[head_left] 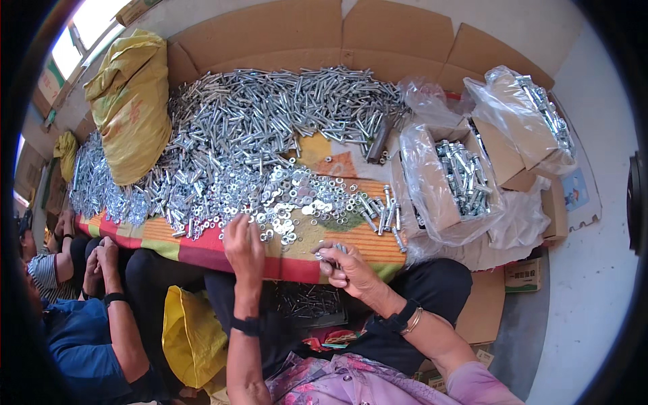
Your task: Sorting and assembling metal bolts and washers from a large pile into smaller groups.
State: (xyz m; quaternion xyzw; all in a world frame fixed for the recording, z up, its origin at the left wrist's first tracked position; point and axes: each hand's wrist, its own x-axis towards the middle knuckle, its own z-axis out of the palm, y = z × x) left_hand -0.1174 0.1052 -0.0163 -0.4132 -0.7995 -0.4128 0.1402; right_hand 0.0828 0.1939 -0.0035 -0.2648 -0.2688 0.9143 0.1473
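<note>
Pinching small silvery metal pieces (pixel 320 256) between thumb and curled fingers, my right hand (pixel 351 270) hung by the near edge of a patterned cloth in red, green and orange patches (pixel 372 190). My own fingers partly covered those pieces, so I could not tell their exact kind. My left hand (pixel 243 250) was raised over the same edge, its back toward me and its fingers pointing away; I could not tell whether they gripped anything.

Ahead of both hands, a scatter of flat, round silvery washers (pixel 290 202) lay on the cloth. Behind it and to its left spread a broad heap of silvery metal bolts (pixel 270 108), backed by upright brown cardboard sheets (pixel 283 34). A small group of loose silvery bolts (pixel 385 216) lay right of the washers, and a dark cylindrical piece (pixel 379 140) lay at the heap's right end. Farther right, an open brown cardboard box draped in clear plastic (pixel 435 192) held more silvery bolts, with a second plastic-draped cardboard box (pixel 503 145) just behind it. A creased yellow woven sack (pixel 131 115) stood at the heap's left part. To my left sat a person in a blue shirt (pixel 84 344), hands together
</note>
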